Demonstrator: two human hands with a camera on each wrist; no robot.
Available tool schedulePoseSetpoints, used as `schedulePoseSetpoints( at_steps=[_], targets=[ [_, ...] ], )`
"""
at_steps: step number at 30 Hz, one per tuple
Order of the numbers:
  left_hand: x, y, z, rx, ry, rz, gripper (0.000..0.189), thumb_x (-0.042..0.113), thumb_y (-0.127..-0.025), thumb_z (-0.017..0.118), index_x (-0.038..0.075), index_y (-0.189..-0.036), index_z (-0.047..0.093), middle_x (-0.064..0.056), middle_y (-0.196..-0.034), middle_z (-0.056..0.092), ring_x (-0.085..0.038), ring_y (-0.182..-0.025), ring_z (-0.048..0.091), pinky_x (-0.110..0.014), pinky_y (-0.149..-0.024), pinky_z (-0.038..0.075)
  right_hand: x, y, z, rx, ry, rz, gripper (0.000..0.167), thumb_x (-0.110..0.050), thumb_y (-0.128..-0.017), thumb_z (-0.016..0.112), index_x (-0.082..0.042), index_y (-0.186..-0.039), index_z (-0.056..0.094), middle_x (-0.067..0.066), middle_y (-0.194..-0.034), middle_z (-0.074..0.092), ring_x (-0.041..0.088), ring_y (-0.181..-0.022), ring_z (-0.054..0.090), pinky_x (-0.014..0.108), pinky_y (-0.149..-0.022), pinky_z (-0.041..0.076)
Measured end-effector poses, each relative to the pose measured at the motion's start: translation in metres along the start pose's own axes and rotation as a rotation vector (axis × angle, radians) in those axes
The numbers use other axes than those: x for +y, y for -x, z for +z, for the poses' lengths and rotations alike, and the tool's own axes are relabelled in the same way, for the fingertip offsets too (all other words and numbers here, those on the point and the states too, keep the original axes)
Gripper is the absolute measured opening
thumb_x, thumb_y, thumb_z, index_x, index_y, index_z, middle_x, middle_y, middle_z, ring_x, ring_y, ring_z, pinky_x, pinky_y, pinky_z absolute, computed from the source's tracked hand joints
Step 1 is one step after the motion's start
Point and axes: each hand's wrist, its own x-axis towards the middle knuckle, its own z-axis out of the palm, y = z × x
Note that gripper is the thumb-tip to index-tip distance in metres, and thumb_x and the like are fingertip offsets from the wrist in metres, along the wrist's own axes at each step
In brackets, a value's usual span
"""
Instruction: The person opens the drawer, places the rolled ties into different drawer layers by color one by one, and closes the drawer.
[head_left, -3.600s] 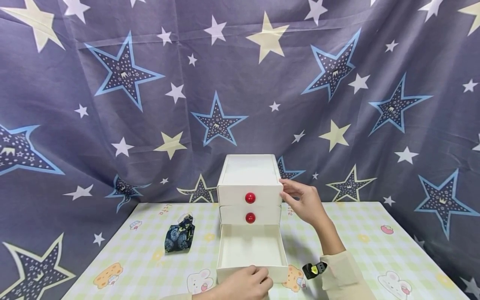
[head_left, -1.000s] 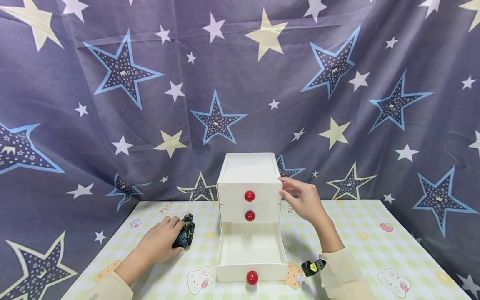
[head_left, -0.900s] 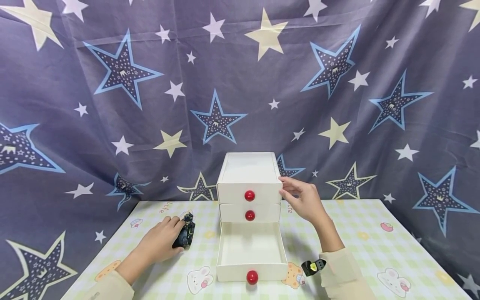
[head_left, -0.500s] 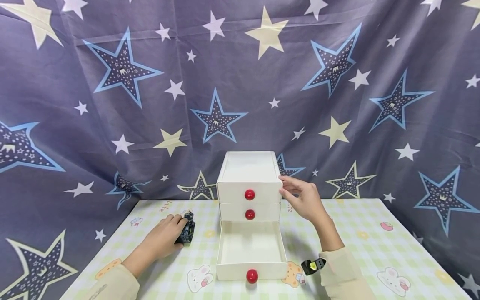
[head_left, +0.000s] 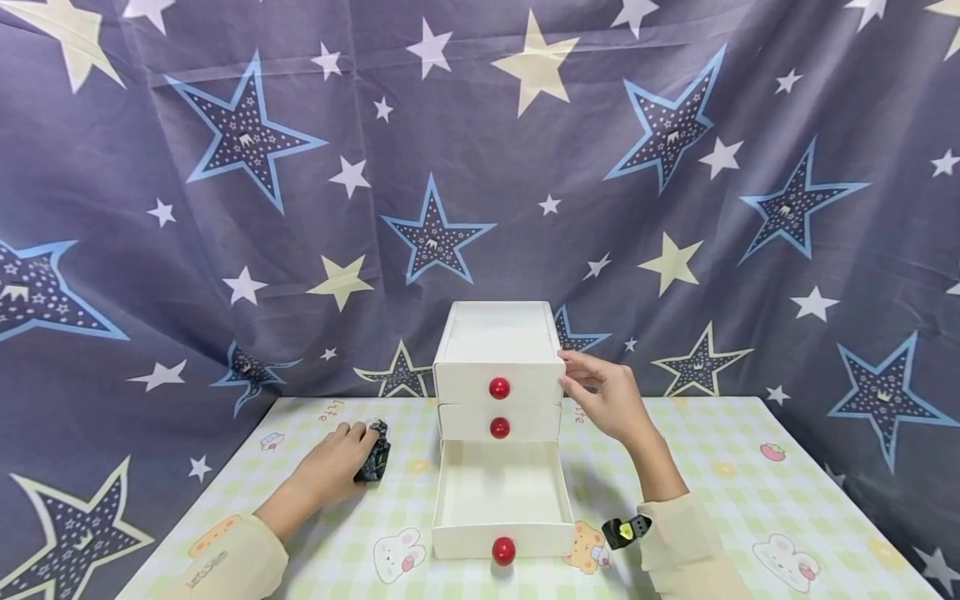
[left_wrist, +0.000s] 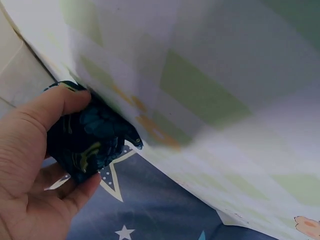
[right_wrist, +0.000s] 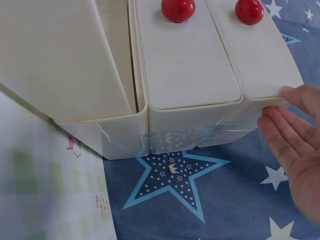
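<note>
A small dark blue cloth bundle with a flower print (head_left: 375,452) is at the left part of the table. My left hand (head_left: 330,467) grips it, thumb on one side and fingers round the other, as the left wrist view shows (left_wrist: 92,132). In the middle stands a white three-drawer cabinet (head_left: 501,333) with red knobs. Its bottom drawer (head_left: 504,542) is pulled out and holds nothing; the upper two are closed. At the cabinet's upper right corner rests my right hand (head_left: 611,400). In the right wrist view its thumb touches the front edge and its fairly straight fingers (right_wrist: 282,135) lie along the side.
A pale green checked cloth with cartoon prints (head_left: 750,500) covers the table. Behind it hangs a dark star-patterned curtain (head_left: 480,150), close to the cabinet's back. A black strap piece (head_left: 627,532) shows beside my right sleeve.
My left hand has left the bottom drawer's front, moved to the left and taken hold of the cloth bundle. Over the last second it shifts slightly right. The right hand stays put.
</note>
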Motion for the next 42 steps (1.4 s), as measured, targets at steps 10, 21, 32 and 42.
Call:
schedulePoseSetpoints(
  at_steps=[10,21,32,42],
  targets=[
    [-0.006,-0.002,-0.001,0.056,0.006,-0.033,0.078,0.024,-0.054,0.088,0.003,-0.122,0.056,-0.014,-0.099,0.054,-0.033,-0.082,0.052,-0.048,-0.071,0.053,-0.002,-0.001,0.001,-0.008,-0.008,-0.001,0.038,-0.005,-0.093,0.076,-0.005,-0.130,0.070,0.012,-0.105,0.077,0.026,-0.095,0.075,0.034,-0.082,0.063],
    [-0.008,-0.012,-0.025,0.157,0.005,-0.043,0.065,0.026,-0.055,0.082,0.007,-0.112,0.057,-0.012,-0.096,0.052,-0.034,-0.084,0.050,-0.052,-0.076,0.050,-0.003,-0.001,0.000,-0.005,0.001,0.005,0.037,-0.005,-0.093,0.076,-0.006,-0.130,0.071,0.012,-0.105,0.077,0.027,-0.095,0.075,0.036,-0.082,0.063],
    [-0.002,-0.019,-0.054,0.147,-0.033,-0.039,0.070,0.033,-0.060,0.084,0.006,-0.120,0.059,-0.012,-0.099,0.051,-0.033,-0.086,0.046,-0.048,-0.074,0.046,-0.003,0.000,0.000,-0.010,0.001,0.002,0.038,-0.005,-0.092,0.077,-0.005,-0.130,0.070,0.013,-0.106,0.077,0.026,-0.095,0.075,0.036,-0.081,0.063],
    [0.011,-0.026,-0.080,0.172,-0.034,-0.001,0.068,0.034,-0.060,0.084,0.009,-0.118,0.059,-0.012,-0.101,0.052,-0.031,-0.083,0.042,-0.044,-0.069,0.042,-0.001,0.000,-0.001,-0.008,0.007,-0.008,0.037,-0.005,-0.093,0.076,-0.005,-0.130,0.070,0.013,-0.106,0.077,0.027,-0.094,0.075,0.036,-0.081,0.063]
  ],
)
